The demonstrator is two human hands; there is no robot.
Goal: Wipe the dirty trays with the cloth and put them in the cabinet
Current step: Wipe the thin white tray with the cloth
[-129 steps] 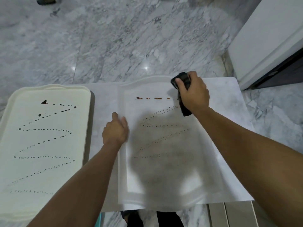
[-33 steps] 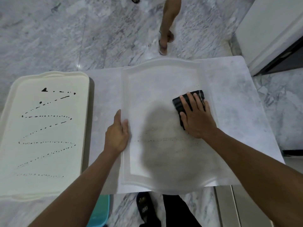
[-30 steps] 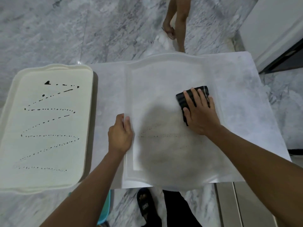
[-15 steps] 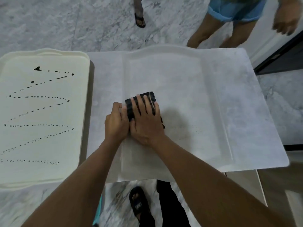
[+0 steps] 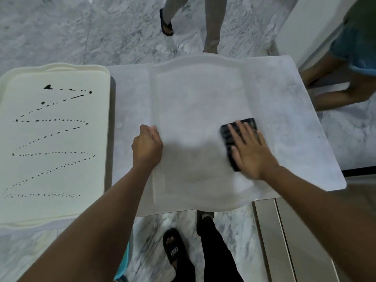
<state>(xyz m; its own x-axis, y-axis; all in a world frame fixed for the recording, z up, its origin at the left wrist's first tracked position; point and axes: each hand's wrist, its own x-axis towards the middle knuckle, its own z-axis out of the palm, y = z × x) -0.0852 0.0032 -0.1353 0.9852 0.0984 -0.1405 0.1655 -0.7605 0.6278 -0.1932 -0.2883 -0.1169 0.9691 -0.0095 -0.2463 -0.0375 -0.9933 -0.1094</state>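
Note:
A pale translucent tray (image 5: 199, 94) lies on the marble table (image 5: 295, 123) in front of me, nearly wiped, with a faint dotted line near its front. My right hand (image 5: 249, 149) presses a folded black cloth (image 5: 230, 137) flat on the tray's right side, fingers straight. My left hand (image 5: 147, 145) grips the tray's left rim with curled fingers. A second, cream tray (image 5: 55, 139) lies to the left, covered in zigzag rows of dark spots.
Two other people stand just beyond the table: legs and a sandal (image 5: 166, 23) at the back, bare legs (image 5: 335, 88) at the right. A white cabinet (image 5: 305, 25) stands at the back right. My own feet (image 5: 175, 249) are below the table's front edge.
My right hand has swept the cloth from beside my left hand across to the tray's right side. The dark streaks seen earlier on this tray are mostly gone. The bystanders have shifted.

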